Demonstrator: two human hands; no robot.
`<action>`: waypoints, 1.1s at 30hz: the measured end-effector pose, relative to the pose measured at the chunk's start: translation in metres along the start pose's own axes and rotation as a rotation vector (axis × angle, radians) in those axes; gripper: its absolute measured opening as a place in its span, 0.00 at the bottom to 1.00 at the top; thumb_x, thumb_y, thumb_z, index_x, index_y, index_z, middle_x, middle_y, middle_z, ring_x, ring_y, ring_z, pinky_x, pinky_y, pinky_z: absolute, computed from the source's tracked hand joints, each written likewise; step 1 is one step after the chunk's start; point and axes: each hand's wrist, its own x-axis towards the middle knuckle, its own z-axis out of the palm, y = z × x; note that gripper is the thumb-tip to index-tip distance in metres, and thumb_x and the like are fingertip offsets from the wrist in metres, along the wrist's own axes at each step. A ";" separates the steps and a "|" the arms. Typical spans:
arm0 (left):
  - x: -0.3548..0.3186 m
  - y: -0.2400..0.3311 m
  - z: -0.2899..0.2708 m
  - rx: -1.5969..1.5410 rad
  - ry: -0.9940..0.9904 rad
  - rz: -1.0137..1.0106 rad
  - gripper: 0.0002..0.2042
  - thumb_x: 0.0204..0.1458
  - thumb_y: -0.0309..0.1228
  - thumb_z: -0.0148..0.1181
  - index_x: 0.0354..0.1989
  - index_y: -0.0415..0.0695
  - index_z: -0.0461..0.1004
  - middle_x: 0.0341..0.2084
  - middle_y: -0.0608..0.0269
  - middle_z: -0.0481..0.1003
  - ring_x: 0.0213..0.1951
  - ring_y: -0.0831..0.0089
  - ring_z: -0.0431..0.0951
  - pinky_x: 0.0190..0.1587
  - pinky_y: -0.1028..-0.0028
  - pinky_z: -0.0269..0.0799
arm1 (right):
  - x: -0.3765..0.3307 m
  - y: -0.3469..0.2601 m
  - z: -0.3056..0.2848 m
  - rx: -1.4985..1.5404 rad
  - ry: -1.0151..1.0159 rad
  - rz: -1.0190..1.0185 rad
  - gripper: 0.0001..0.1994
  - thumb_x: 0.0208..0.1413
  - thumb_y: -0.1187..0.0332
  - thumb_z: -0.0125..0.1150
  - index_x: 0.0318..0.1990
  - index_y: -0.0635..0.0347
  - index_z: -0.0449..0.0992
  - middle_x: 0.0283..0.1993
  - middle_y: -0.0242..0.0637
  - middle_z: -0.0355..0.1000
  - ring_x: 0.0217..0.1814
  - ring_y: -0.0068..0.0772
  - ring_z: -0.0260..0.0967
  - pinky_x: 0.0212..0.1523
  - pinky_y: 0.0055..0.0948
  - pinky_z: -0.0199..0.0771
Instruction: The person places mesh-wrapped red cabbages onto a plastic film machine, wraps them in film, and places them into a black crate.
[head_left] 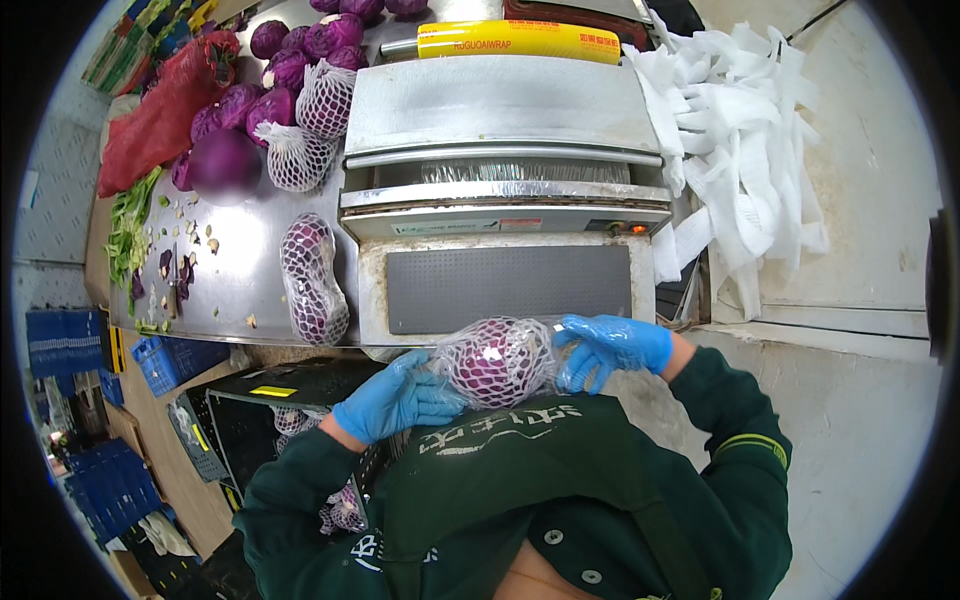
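Note:
A red cabbage [495, 362] in white foam netting, with clear cling film around it, is held between my two blue-gloved hands in front of my apron. On its left side my left hand [405, 395] presses against the netting and film, fingers closed along it. My right hand [608, 350] grips the film at the other side, with its fingers bent. Just beyond the cabbage lies the dark heating plate [510, 288] of a film wrapping machine [500, 108]. Left of the plate, a pair of netted, film-wrapped cabbages [314, 280] rests on the steel table.
Bare red cabbages [285, 70] and two netted ones [300, 157] sit at the far left by a red mesh sack [165, 120]. A yellow film roll [515, 42] tops the machine. White foam nets [745, 150] pile at right. A black crate [262, 420] stands at lower left.

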 end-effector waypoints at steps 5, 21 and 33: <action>-0.015 -0.011 -0.006 -0.208 -0.033 0.094 0.35 0.62 0.54 0.35 0.52 0.25 0.65 0.44 0.36 0.74 0.46 0.52 0.78 0.50 0.60 0.74 | -0.025 0.022 -0.003 0.433 -0.059 -0.147 0.36 0.62 0.42 0.38 0.59 0.71 0.63 0.50 0.55 0.72 0.48 0.46 0.74 0.44 0.40 0.78; 0.064 -0.062 -0.065 -0.150 0.416 0.238 0.14 0.60 0.43 0.52 0.25 0.49 0.69 0.12 0.71 0.64 0.13 0.79 0.61 0.15 0.78 0.56 | 0.039 0.104 0.024 0.066 0.774 -0.059 0.24 0.60 0.47 0.51 0.22 0.60 0.71 0.17 0.33 0.65 0.18 0.25 0.61 0.21 0.27 0.63; 0.111 -0.038 -0.020 0.015 -0.115 0.200 0.20 0.57 0.40 0.53 0.49 0.35 0.71 0.42 0.50 0.76 0.41 0.66 0.77 0.45 0.69 0.73 | 0.095 0.108 0.034 -0.895 0.786 -0.708 0.11 0.51 0.57 0.58 0.32 0.55 0.76 0.27 0.45 0.71 0.28 0.51 0.69 0.27 0.43 0.68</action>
